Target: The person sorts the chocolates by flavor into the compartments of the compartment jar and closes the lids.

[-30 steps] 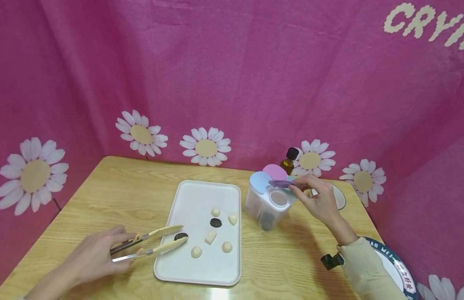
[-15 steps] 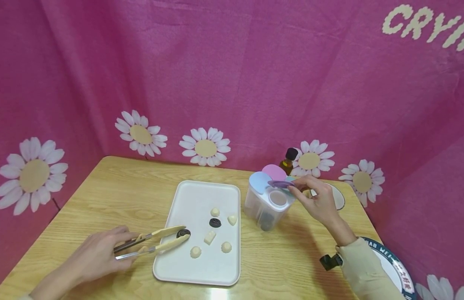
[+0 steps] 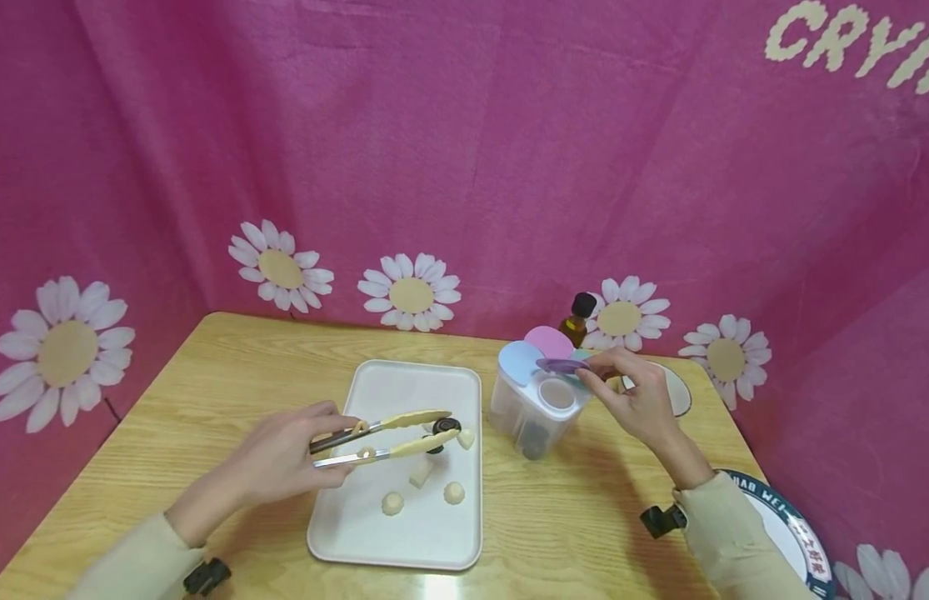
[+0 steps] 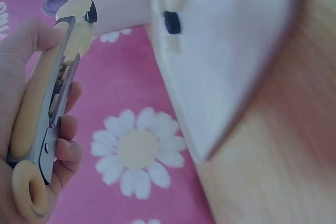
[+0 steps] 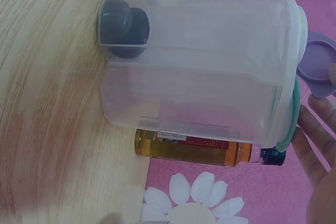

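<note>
My left hand (image 3: 280, 454) grips a pair of tongs (image 3: 417, 418) with beige tips, above the white tray (image 3: 404, 383). Between those tips is a round dark chocolate (image 3: 446, 425), lifted off the tray. Below it, a second dark chocolate is mostly hidden. Several cream-coloured chocolates, one of them scalloped (image 3: 392, 503), lie on the tray. My right hand (image 3: 642, 402) pinches the raised purple lid (image 3: 561, 366) of a clear container (image 5: 210, 40), whose round opening beneath is uncovered. Dark pieces (image 5: 123, 27) sit at the bottom of one compartment.
The container's blue lid (image 3: 519, 362) and pink lid (image 3: 548, 342) are down. Behind it stands a bottle (image 3: 574, 327) with a black cap. A white rimmed object (image 3: 678, 393) is partly behind my right hand, and a green-rimmed plate (image 3: 786, 533) lies by the right sleeve.
The tongs have taken hold of the dark chocolate at the tray's left and carried it up and right, across the tray. My right hand keeps the purple lid raised, unmoved.
</note>
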Demonstrator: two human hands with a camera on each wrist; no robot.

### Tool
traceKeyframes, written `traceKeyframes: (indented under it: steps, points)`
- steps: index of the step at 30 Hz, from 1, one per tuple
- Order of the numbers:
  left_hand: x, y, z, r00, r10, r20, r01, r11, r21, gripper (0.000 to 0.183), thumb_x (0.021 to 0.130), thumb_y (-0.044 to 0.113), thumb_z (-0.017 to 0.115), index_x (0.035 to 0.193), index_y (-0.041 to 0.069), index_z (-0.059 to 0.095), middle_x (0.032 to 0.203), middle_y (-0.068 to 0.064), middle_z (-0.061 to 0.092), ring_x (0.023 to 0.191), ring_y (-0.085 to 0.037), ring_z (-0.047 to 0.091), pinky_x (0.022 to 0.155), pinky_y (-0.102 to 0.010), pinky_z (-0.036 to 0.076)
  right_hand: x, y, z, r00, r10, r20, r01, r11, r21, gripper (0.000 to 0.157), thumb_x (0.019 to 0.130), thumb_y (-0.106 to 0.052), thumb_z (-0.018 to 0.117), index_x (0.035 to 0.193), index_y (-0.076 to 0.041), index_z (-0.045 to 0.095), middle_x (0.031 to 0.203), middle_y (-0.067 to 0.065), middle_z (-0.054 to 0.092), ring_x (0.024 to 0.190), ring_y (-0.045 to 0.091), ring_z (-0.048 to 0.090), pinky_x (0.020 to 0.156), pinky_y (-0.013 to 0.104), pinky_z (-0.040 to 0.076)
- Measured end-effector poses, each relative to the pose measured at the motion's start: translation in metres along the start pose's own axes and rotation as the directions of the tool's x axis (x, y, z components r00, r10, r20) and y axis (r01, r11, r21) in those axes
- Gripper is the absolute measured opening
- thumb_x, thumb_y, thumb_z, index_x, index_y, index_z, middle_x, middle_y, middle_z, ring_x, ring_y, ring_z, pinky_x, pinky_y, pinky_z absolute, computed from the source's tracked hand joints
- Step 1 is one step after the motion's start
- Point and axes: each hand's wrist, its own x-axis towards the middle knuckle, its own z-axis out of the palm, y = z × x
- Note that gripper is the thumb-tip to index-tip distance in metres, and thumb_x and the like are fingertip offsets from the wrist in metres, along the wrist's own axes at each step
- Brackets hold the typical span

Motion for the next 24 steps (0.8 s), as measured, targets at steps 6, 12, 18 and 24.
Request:
traceKeyframes:
  steps: [6, 12, 18, 24]
  points:
    - [0.032, 0.020, -0.001, 0.999, 0.048, -0.016, -0.048, 0.998, -0.038, 0.047, 0.079, 0.033, 0.087, 0.123, 0.022, 0.078, 0.094, 0.010, 0.066, 0.070, -0.001, 0.049, 0.060, -0.019, 0.039, 0.001, 0.000, 0.000, 1.000, 0.019, 0.003, -0.019, 1.000, 0.001, 0.030, 0.071, 0.015, 0.086, 0.091, -0.005, 0.078, 0.084, 0.010, 0.076, 0.076, -0.005, 0.063, 0.071, 0.008, 0.050]
    - [0.059, 0.037, -0.006, 0.993, 0.107, -0.048, -0.109, 0.993, -0.034, 0.047, 0.079, 0.033, 0.087, 0.124, 0.020, 0.078, 0.096, 0.006, 0.069, 0.071, -0.004, 0.051, 0.060, -0.019, 0.040, 0.002, 0.001, -0.001, 1.000, 0.021, 0.002, -0.021, 1.000, -0.002, 0.029, 0.071, 0.015, 0.086, 0.091, -0.005, 0.079, 0.084, 0.008, 0.076, 0.078, -0.007, 0.063, 0.072, 0.010, 0.052]
    - [0.080, 0.052, -0.008, 0.984, 0.164, -0.070, -0.166, 0.986, -0.028, 0.049, 0.080, 0.036, 0.086, 0.125, 0.019, 0.078, 0.097, 0.004, 0.071, 0.070, -0.004, 0.051, 0.060, -0.020, 0.040, 0.002, -0.001, -0.001, 1.000, 0.005, -0.008, -0.005, 1.000, -0.017, 0.028, 0.071, 0.015, 0.086, 0.090, -0.005, 0.078, 0.081, 0.009, 0.075, 0.075, -0.003, 0.064, 0.070, 0.011, 0.052]
    - [0.098, 0.065, -0.003, 0.980, 0.197, -0.038, -0.198, 0.979, -0.037, 0.050, 0.079, 0.037, 0.082, 0.126, 0.021, 0.077, 0.094, 0.006, 0.067, 0.070, -0.004, 0.049, 0.059, -0.020, 0.037, 0.001, -0.002, -0.001, 1.000, 0.021, 0.005, -0.021, 1.000, -0.007, 0.027, 0.073, 0.014, 0.085, 0.090, -0.005, 0.078, 0.082, 0.009, 0.076, 0.075, -0.004, 0.063, 0.072, 0.007, 0.049]
